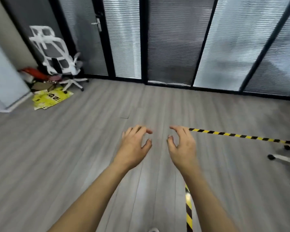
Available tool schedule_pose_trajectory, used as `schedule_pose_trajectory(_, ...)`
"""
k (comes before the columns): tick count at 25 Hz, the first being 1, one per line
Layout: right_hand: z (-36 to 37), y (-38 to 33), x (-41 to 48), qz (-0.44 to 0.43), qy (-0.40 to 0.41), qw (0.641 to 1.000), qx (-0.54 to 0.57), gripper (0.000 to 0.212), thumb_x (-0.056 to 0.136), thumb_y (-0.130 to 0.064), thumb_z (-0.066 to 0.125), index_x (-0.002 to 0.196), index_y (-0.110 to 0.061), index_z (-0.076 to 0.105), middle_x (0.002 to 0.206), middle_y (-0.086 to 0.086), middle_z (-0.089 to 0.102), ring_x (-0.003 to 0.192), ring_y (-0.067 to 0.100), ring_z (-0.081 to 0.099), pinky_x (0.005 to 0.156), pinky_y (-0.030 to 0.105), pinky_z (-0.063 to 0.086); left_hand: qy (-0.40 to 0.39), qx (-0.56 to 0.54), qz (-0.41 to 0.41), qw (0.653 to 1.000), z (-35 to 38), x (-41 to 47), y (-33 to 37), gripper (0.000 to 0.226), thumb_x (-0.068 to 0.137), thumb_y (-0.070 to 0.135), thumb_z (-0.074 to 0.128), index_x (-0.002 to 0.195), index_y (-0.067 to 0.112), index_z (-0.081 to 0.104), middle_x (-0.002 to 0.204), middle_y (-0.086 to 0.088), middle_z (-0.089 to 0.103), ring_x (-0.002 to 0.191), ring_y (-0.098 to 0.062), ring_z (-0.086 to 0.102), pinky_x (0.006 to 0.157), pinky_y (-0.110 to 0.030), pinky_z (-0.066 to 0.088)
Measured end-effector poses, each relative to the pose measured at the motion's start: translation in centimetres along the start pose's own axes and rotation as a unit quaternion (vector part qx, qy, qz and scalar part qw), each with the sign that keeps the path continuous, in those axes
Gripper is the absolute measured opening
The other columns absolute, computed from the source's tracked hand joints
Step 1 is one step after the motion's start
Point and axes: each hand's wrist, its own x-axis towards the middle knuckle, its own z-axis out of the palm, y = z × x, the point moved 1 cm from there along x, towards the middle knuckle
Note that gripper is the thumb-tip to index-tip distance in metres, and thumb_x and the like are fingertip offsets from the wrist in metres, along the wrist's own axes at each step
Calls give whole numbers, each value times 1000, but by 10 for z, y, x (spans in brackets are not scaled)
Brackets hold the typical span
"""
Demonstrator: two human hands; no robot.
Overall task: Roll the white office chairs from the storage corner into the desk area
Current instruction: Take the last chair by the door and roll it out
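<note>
Hands (134, 144) (182, 145) well apart from white chair (57, 57)

The white chair (57, 59) in the corner is smeared by blur, and the heap (38, 77) at its foot hides part of its base. I cannot tell what the red and brown things in that heap are. The print on the yellow sheet (52, 97) is too blurred to read. At the right edge a second chair (285, 156) is cut down to a few legs and castors. My right grip (182, 146) and forearm cover the striped tape (241, 136) between its two visible runs. The bottom edge cuts off both my forearms and all but a shoe tip (153, 229).
</note>
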Motion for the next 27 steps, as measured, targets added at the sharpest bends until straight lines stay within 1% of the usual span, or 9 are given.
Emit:
schedule_pose_trajectory(2,56,-13,67,-31,-42,999,16,32,93,-24,55,124,-24,62,119,-8,60,113,14,56,95,35,47,16,23,-36,999,-16,50,-45,32,90,42,45,118,31,58,118,13,57,108,-16,50,95,-37,38)
schedule_pose_trajectory(4,119,-31,130,-52,-85,994,37,32,94,-22,58,126,-25,61,121,-10,59,112,13,56,97,36,47,38,42,-77,995,-36,91,-99,34,91,44,42,119,31,57,119,13,57,108,-15,50,95,-37,39)
schedule_pose_trajectory(7,208,-59,206,-100,-130,984,67,33,94,-22,58,126,-26,62,122,-10,59,114,12,55,101,36,45,79,70,-125,986,-63,141,-180,41,89,50,34,119,32,56,121,13,58,111,-16,52,97,-40,40)
schedule_pose_trajectory(9,276,-76,261,-126,-151,977,81,32,94,-23,58,126,-26,62,122,-10,58,114,13,55,101,37,45,104,69,-156,980,-78,182,-244,42,89,51,33,119,33,56,122,14,58,113,-16,52,98,-41,40)
schedule_pose_trajectory(12,374,-100,342,-149,-170,969,96,33,93,-25,56,126,-27,61,123,-10,58,114,13,56,101,42,47,135,81,-182,971,-102,248,-341,42,89,50,35,120,32,57,122,14,59,113,-16,52,98,-39,40)
schedule_pose_trajectory(16,497,-140,458,-153,-183,966,97,33,94,-24,57,127,-27,60,121,-13,57,114,11,56,99,44,48,141,74,-205,966,-142,352,-468,43,88,50,35,121,33,57,122,15,58,113,-16,51,97,-35,39)
schedule_pose_trajectory(19,578,-166,538,-148,-192,966,95,33,95,-24,58,127,-29,60,119,-18,53,112,8,55,100,43,48,147,73,-216,962,-168,432,-551,40,89,48,37,120,32,58,121,12,59,114,-17,50,95,-36,37)
schedule_pose_trajectory(22,663,-184,614,-148,-195,964,101,32,95,-26,57,127,-31,59,120,-16,55,113,8,54,101,43,48,147,73,-212,963,-190,508,-633,34,90,42,44,120,32,57,122,12,58,114,-17,48,96,-37,36)
schedule_pose_trajectory(27,842,-214,759,-149,-197,959,138,32,93,-25,58,125,-29,62,117,-13,56,110,12,57,97,44,49,151,88,-232,957,-229,645,-798,33,91,41,44,120,31,57,122,11,58,112,-18,48,97,-41,38)
